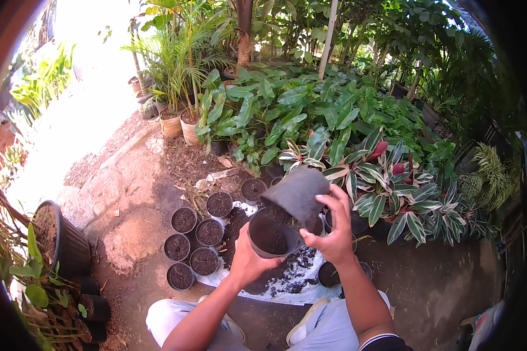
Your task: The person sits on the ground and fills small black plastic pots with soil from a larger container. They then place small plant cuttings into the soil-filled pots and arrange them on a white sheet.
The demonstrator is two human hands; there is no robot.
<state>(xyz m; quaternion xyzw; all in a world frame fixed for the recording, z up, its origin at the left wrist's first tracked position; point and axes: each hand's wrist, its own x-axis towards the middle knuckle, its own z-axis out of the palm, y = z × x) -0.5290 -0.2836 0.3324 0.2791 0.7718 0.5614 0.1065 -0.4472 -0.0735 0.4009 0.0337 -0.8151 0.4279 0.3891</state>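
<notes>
My left hand (pixel 254 254) grips a black plastic plant pot (pixel 270 232) whose mouth faces up towards me, with dark soil inside. Above it, my right hand (pixel 336 226) holds a second dark pot (pixel 296 195), tipped so that its mouth points down to the left. Dark soil shows at the tipped pot's mouth, over the lower pot's rim. Beneath both hands lies a white sheet (pixel 290 296) strewn with loose dark soil (pixel 259 281).
Several soil-filled pots (pixel 204 261) stand left of the sheet, and another pot (pixel 329 274) stands at its right. A large ribbed planter (pixel 72 239) is at far left. Leafy plants (pixel 281 105) and variegated plants (pixel 391 188) line the far side and right. My knees flank the sheet's near edge.
</notes>
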